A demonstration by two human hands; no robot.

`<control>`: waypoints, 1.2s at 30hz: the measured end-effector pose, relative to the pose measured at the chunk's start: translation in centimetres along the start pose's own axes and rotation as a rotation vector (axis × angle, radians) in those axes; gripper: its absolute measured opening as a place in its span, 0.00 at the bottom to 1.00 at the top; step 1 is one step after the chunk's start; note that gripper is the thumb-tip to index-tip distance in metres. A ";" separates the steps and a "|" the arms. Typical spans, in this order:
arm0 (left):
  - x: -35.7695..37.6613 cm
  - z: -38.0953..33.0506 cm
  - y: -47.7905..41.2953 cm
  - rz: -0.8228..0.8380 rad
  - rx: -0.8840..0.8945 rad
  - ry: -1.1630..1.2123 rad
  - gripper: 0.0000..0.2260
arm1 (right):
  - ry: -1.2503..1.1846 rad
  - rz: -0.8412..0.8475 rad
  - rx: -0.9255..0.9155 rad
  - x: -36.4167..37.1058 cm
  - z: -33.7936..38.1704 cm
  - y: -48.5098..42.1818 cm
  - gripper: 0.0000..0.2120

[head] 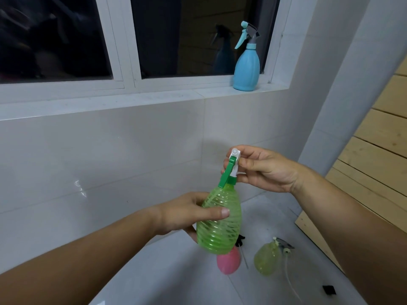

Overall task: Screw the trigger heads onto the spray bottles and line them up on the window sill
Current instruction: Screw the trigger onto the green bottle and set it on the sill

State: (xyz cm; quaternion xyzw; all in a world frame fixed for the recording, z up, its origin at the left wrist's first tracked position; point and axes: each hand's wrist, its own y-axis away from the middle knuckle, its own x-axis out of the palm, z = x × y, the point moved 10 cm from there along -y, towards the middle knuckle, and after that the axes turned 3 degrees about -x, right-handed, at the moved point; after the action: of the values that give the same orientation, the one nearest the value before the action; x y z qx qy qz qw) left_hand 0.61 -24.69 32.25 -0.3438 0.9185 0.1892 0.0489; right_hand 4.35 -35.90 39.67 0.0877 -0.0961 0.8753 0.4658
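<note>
A ribbed green bottle [218, 227] is held upright in mid-air, my left hand [187, 214] wrapped around its body. Its white and green trigger head [231, 167] sits on the neck, pinched from the right by my right hand [264, 170]. A blue spray bottle [247, 67] with its head on stands at the right end of the window sill [110, 104]. On the floor below lie a pink bottle [229, 261], partly hidden behind the green one, and a yellow-green bottle [267, 259] with a loose trigger head [284, 246] beside it.
A black trigger part [240, 239] with a thin tube lies by the pink bottle. A small black piece [329, 290] sits on the floor at the lower right. Wooden slat panels [378, 133] lean on the right. White tiled wall runs below the sill.
</note>
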 end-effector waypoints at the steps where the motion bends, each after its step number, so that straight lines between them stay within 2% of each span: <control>1: 0.0 0.0 0.0 -0.002 -0.004 0.002 0.14 | 0.002 0.000 -0.001 0.0 0.0 -0.1 0.16; 5: -0.2 0.1 0.0 -0.029 -0.013 0.004 0.15 | 0.022 -0.023 -0.002 0.2 0.1 -0.2 0.13; 8: -0.7 0.1 -0.1 -0.058 -0.017 -0.003 0.17 | 0.056 -0.011 -0.009 0.6 0.3 0.0 0.15; 13: -1.2 0.3 -0.5 -0.157 -0.022 0.039 0.25 | 0.262 -0.028 0.005 0.9 0.2 0.0 0.20; 18: -1.3 1.1 -0.7 -0.202 -0.041 0.198 0.20 | 0.511 -0.115 0.006 0.7 0.7 -0.2 0.24; 22: -1.4 1.0 -0.6 -0.244 -0.019 0.215 0.27 | 0.564 -0.143 0.011 0.9 0.9 -0.2 0.21; 24: -1.0 1.3 -0.7 -0.192 -0.042 0.223 0.30 | 0.579 -0.150 0.020 0.8 0.8 -0.1 0.20; 28: -0.5 1.6 -0.8 -0.067 -0.097 0.349 0.26 | 0.636 -0.186 0.022 0.1 0.7 -0.1 0.19; 32: -1.6 1.7 -0.6 -0.117 -0.058 0.328 0.23 | 0.723 -0.213 0.019 -0.2 0.5 -0.1 0.19; 36: -2.2 1.7 -0.5 -0.195 -0.028 0.340 0.22 | 0.611 -0.217 0.012 -0.5 0.5 -0.1 0.16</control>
State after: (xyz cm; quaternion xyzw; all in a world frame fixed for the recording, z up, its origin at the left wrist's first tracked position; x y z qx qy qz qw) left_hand 2.54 -23.06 30.98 -0.4588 0.8731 0.1358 -0.0937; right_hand 4.71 -36.35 40.09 -0.1667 0.0633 0.8070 0.5630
